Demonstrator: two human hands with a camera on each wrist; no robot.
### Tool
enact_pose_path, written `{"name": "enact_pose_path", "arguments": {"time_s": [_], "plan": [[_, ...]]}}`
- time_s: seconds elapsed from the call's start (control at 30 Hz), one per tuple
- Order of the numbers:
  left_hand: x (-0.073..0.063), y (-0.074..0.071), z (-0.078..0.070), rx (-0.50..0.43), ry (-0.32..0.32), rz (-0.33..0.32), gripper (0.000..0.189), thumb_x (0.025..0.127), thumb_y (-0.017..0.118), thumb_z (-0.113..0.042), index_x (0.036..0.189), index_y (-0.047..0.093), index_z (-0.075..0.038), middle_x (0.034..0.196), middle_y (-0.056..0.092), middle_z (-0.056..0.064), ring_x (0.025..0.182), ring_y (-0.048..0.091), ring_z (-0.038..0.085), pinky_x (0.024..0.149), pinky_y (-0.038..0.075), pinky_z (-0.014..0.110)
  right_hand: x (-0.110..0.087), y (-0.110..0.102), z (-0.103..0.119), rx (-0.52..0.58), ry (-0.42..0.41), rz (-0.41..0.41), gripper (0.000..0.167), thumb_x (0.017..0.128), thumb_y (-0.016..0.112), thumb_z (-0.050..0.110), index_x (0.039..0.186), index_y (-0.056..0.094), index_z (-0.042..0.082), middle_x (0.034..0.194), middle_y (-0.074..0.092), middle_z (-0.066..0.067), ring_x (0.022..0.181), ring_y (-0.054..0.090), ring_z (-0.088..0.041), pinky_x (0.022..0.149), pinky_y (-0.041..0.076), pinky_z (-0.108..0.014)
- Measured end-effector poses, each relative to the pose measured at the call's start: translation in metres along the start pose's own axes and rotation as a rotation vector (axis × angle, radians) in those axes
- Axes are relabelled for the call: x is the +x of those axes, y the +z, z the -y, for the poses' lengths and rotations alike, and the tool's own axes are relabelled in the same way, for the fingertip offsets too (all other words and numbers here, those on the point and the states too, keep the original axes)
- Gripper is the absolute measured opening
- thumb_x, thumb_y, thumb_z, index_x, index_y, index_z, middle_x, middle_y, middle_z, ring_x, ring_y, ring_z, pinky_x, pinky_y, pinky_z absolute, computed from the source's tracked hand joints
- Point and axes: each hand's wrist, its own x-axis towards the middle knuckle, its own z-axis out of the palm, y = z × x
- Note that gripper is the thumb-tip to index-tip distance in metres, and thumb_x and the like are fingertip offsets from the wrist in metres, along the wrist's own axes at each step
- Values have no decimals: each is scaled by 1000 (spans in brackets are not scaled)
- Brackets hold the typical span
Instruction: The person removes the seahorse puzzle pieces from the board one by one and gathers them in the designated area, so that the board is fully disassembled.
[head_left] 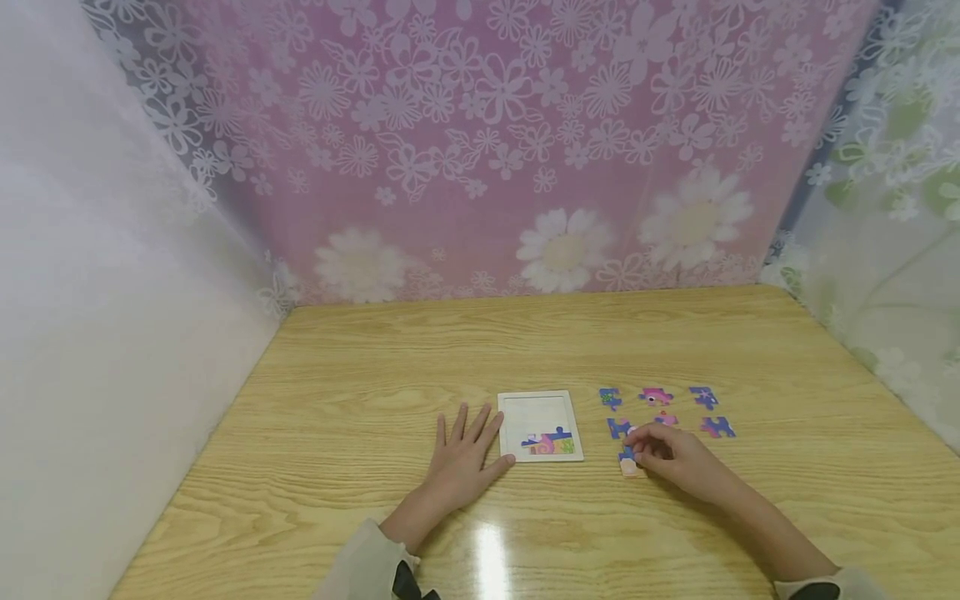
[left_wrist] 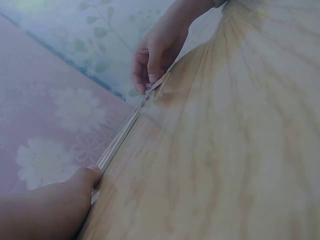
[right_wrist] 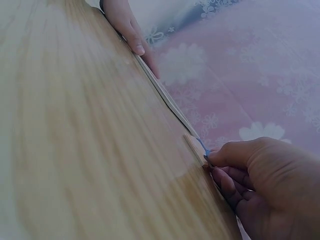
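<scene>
My left hand (head_left: 461, 462) lies with fingers spread on the table, its thumb and index fingertip at the left edge of a white puzzle frame (head_left: 503, 429). Joined puzzle pieces (head_left: 551, 443) in blue, pink and green fill the lower right part of that frame. To the right of it, my right hand (head_left: 678, 458) pinches a blue and peach puzzle piece (head_left: 628, 467) between thumb and fingers. In the right wrist view this piece (right_wrist: 197, 145) looks tilted, with one edge close to the tabletop. The fingers hide part of it.
Several loose pieces lie beyond and beside my right hand, among them a pink one with an eye (head_left: 656, 397), a blue one with a starfish (head_left: 704, 397) and a blue-pink one (head_left: 717, 427). Flowered curtains (head_left: 525, 167) hang behind the wooden table (head_left: 360, 367).
</scene>
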Motion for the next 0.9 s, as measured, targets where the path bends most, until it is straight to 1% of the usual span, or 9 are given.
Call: {"name": "enact_pose_path", "arguments": {"time_s": [0.13,0.3,0.57,0.77,0.9], "plan": [[-1,-1,-1,-6,0,0,69,92,31,-60,146,27,-18,151,18,5,136,5,35,102,-5,58,0,1,0,-15,-19,-9,14,86,59,-5,100,61,-3,82,56,-1,70,52,-9,56,45,-22],[-1,0,-1,-3,1,-3,69,92,31,-60,146,28,-18,151,18,5,136,5,35,102,-4,58,1,2,0,-34,-4,-4,14,85,61,-5,99,62,-2,82,56,-2,70,51,-8,57,44,-22],[0,2,1,16,1,-7,70,91,27,-63,147,26,-20,151,17,4,136,4,34,102,-4,58,3,2,3,-81,-14,3,15,83,63,-6,96,63,1,80,54,0,68,48,-7,56,43,-22],[0,2,2,19,-1,6,72,91,24,-65,147,24,-21,151,15,3,136,2,33,102,-6,57,2,3,1,-92,-4,-10,15,82,64,-6,95,64,1,80,53,3,67,48,-7,55,43,-22],[0,2,2,16,0,4,72,91,24,-65,147,24,-21,151,15,3,136,3,34,102,-5,57,2,3,1,-98,13,-14,15,82,64,-5,96,64,1,80,53,3,67,48,-7,55,43,-22]]}}
